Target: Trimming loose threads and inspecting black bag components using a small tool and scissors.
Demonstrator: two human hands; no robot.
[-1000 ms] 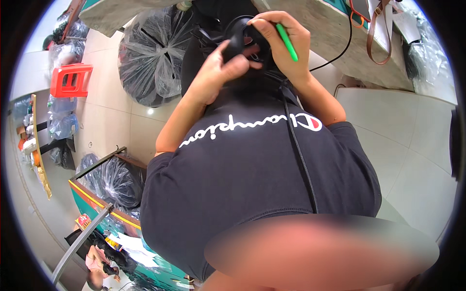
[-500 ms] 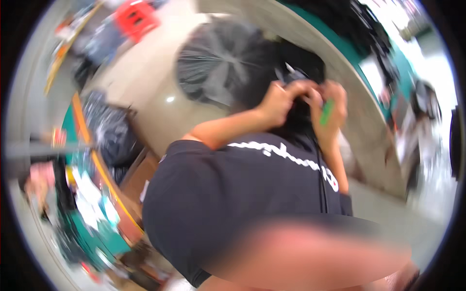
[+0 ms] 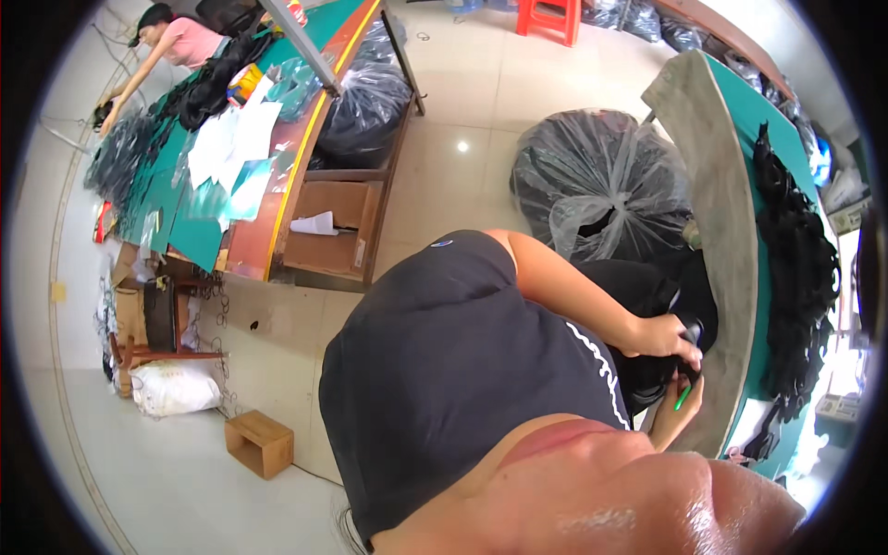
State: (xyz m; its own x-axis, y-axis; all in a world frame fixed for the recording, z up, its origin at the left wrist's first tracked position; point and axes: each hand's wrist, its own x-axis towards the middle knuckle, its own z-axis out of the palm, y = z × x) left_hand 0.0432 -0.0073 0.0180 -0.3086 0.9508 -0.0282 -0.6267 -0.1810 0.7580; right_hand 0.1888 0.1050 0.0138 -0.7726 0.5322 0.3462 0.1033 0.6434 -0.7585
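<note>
One black piece [image 3: 685,368], just beside the grey edge [image 3: 726,240] of the green-topped table [image 3: 747,106]: pinched in the left hand [image 3: 659,335], with the right hand [image 3: 696,395] close beside, curled round a slim green tool [image 3: 683,399]. On the table, set in from that edge, a long heap of black articles [image 3: 797,277]; on the floor [image 3: 462,203] near one corner, one clear plastic bag with dark contents [image 3: 597,176]; farther off, one red stool [image 3: 548,20].
</note>
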